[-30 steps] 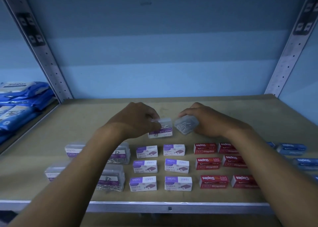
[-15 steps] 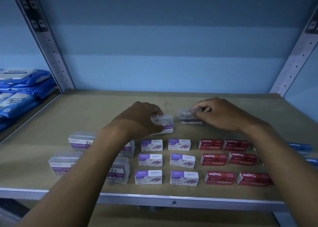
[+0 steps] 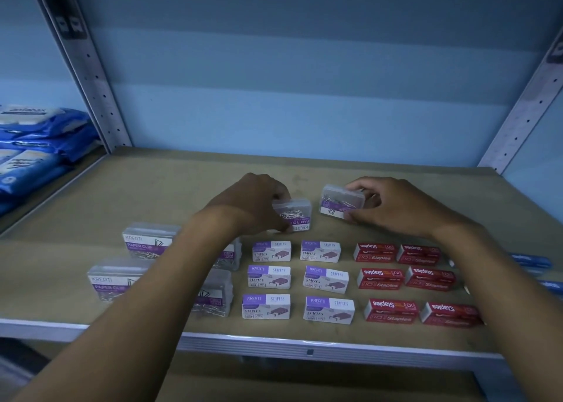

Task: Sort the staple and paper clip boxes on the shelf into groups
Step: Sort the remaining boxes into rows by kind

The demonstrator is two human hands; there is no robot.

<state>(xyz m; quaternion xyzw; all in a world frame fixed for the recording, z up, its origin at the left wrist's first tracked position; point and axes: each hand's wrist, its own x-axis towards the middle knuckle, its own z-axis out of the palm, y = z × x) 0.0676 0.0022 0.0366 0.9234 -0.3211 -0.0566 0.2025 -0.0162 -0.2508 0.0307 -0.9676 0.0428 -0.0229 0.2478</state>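
Note:
My left hand (image 3: 253, 203) grips a clear paper clip box (image 3: 294, 215) standing behind the rows. My right hand (image 3: 396, 206) pinches a second clear paper clip box (image 3: 341, 202), tilted, just to its right. In front lie several purple-and-white staple boxes (image 3: 269, 279) in two columns. Several red staple boxes (image 3: 380, 278) lie in two columns to their right. More clear paper clip boxes (image 3: 146, 241) stand at the left, partly hidden by my left forearm.
Blue boxes (image 3: 530, 261) peek out at the far right behind my right forearm. Blue packets (image 3: 33, 145) are stacked on the neighbouring shelf at left. The wooden shelf (image 3: 182, 182) has a metal front edge (image 3: 274, 342), perforated uprights and a blue back wall.
My right hand has turned its paper clip box and shifted it slightly right and back. My left hand keeps hold of its box, which has barely moved.

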